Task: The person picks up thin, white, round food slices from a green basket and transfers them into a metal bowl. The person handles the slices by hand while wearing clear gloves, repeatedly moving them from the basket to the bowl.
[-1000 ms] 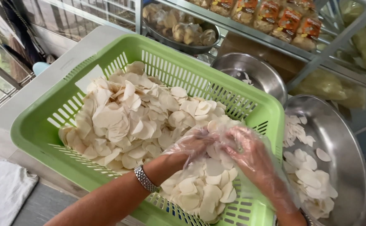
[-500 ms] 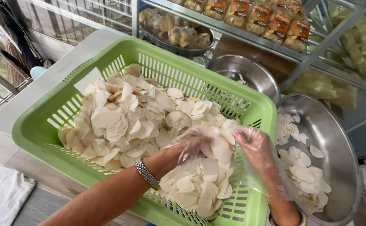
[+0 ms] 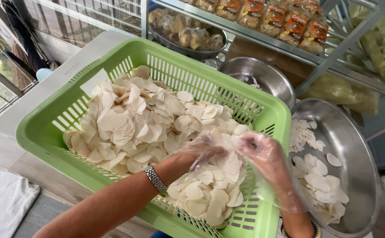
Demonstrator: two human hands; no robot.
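We have both hands, each in a thin clear plastic glove, in the green basket near its right corner. Our left hand has its fingers curled loosely down into the pale round chips; our right hand pinches a few chips between bent fingers. A steel bowl sits just beside the basket's right edge.

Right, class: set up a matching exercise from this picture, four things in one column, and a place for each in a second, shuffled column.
Things
1. green basket
2. wristwatch
3. white cloth
4. orange-labelled packets

Places
A. on the shelf at the top
B. bottom left, on the table
C. in the middle, full of pale chips
D. on the left hand's wrist

Pairs: 1-C, 2-D, 3-B, 4-A
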